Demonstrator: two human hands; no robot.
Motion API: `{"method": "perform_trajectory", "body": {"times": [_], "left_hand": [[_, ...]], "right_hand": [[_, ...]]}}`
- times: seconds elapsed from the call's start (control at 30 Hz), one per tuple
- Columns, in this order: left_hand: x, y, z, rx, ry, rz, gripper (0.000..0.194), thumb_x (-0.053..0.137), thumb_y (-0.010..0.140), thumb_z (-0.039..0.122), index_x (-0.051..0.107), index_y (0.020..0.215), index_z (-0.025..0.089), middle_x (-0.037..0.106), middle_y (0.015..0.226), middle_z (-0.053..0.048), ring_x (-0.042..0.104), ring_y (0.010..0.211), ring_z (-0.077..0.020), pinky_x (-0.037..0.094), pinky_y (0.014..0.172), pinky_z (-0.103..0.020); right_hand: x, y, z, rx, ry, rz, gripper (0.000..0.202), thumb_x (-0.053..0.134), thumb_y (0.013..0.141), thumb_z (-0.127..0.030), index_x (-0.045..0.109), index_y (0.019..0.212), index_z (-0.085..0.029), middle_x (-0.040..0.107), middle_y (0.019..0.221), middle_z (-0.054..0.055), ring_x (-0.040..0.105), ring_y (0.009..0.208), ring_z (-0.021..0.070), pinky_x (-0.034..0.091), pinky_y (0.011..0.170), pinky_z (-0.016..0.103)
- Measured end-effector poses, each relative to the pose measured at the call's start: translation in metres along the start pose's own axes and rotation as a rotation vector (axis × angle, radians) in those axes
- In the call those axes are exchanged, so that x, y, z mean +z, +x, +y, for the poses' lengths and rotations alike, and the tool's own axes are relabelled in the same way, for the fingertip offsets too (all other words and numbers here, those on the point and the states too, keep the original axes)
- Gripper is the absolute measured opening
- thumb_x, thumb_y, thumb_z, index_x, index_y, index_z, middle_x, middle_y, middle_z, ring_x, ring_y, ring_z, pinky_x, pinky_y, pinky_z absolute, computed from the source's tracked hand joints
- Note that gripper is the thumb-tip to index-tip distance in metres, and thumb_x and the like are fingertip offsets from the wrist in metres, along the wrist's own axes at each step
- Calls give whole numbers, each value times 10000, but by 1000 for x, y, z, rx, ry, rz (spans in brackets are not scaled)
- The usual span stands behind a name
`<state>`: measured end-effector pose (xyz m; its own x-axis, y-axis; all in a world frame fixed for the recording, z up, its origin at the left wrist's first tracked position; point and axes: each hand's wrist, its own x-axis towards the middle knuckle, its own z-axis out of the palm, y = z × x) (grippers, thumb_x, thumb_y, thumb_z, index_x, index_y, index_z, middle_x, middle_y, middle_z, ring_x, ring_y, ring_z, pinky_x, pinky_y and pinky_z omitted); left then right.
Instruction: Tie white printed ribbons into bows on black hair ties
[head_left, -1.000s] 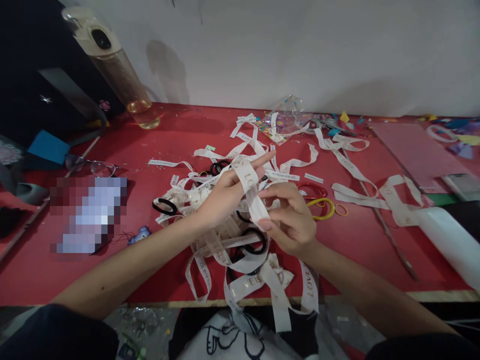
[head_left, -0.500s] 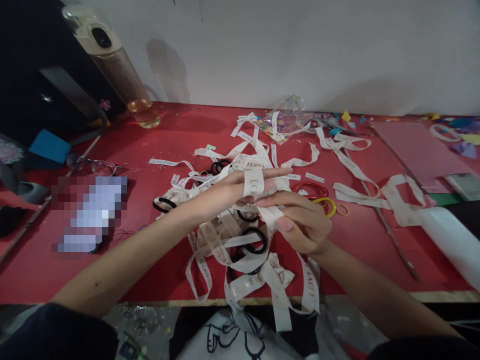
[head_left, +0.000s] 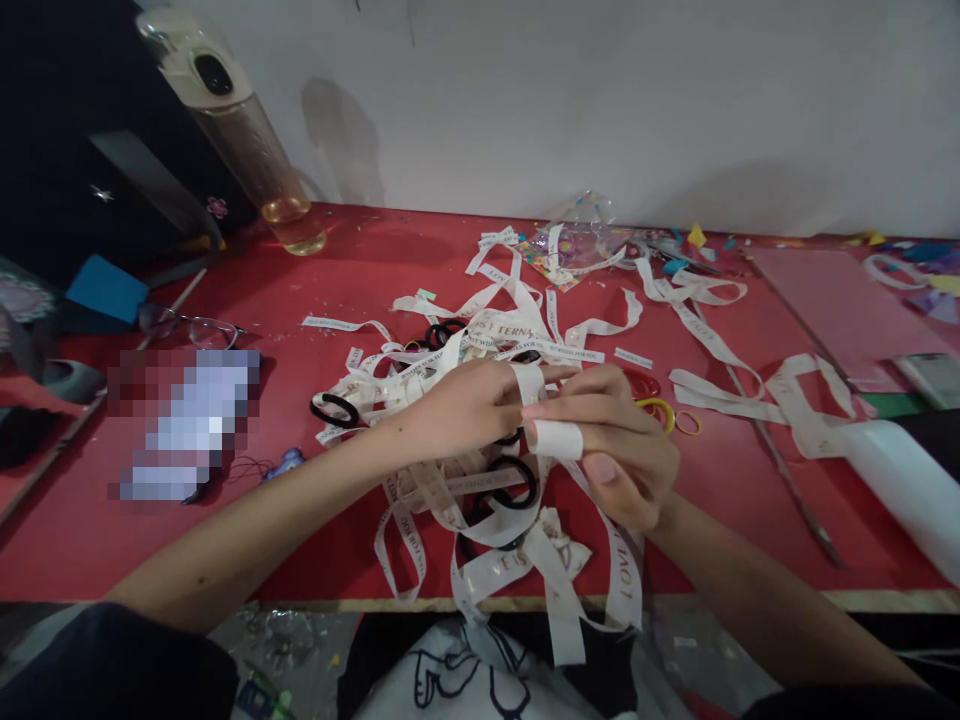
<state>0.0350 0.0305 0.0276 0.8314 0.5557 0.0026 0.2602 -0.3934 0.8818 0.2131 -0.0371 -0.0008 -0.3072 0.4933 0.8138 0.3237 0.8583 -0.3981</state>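
A white printed ribbon (head_left: 529, 384) wraps across the fingers of my left hand (head_left: 469, 408), which are bent and partly hidden behind my right hand. My right hand (head_left: 626, 440) pinches the same ribbon, and a plain white stretch of it curves over one finger. The two hands meet at the fingertips. Beneath them lies a tangled heap of lettered ribbons (head_left: 510, 325), with black hair ties (head_left: 335, 409) among it. One ribbon end (head_left: 564, 635) hangs over the table's front edge.
A red table (head_left: 360, 260) carries a phone (head_left: 184, 425) with a blurred screen and glasses (head_left: 210, 332) at left. Behind them stands a tall bottle (head_left: 262, 165). To the right are a thin stick (head_left: 795, 490), a white roll (head_left: 900, 490) and a yellow ring (head_left: 688, 423).
My left fingers, stretched out before, are now bent and lower. My right hand has come slightly up and over them, and the ribbon's loose part now curls around its finger.
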Motion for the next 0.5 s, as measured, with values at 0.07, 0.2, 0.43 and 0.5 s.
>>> {"method": "perform_trajectory", "body": {"times": [0.07,0.2,0.43,0.5], "left_hand": [[-1,0,1,-29,105,-40,157,520,823,140,645,729,129,640,744,-18,546,707,-137,438,699,-250],[-7,-1,3,58,79,-178,188,520,837,169,557,655,138,524,631,21,449,605,-102,377,609,-222],[-13,-3,4,181,151,-255,159,545,890,161,702,872,136,718,880,-46,618,777,-142,448,741,-236],[-12,-3,7,191,133,-324,181,548,909,161,728,903,141,743,908,-56,648,798,-144,468,761,-236]], "right_hand": [[-1,-2,5,24,-8,11,399,424,940,-243,714,1215,-234,762,1072,75,609,963,276,530,817,505],[-3,-6,9,69,17,-44,478,462,902,-123,644,1314,-283,737,1098,66,610,1065,284,517,882,512],[2,-6,5,339,103,24,538,432,878,-85,637,1309,-333,657,1252,46,616,1165,258,527,967,465],[4,-6,5,425,105,66,523,422,893,-91,648,1292,-344,649,1268,36,628,1162,236,548,943,416]]}}
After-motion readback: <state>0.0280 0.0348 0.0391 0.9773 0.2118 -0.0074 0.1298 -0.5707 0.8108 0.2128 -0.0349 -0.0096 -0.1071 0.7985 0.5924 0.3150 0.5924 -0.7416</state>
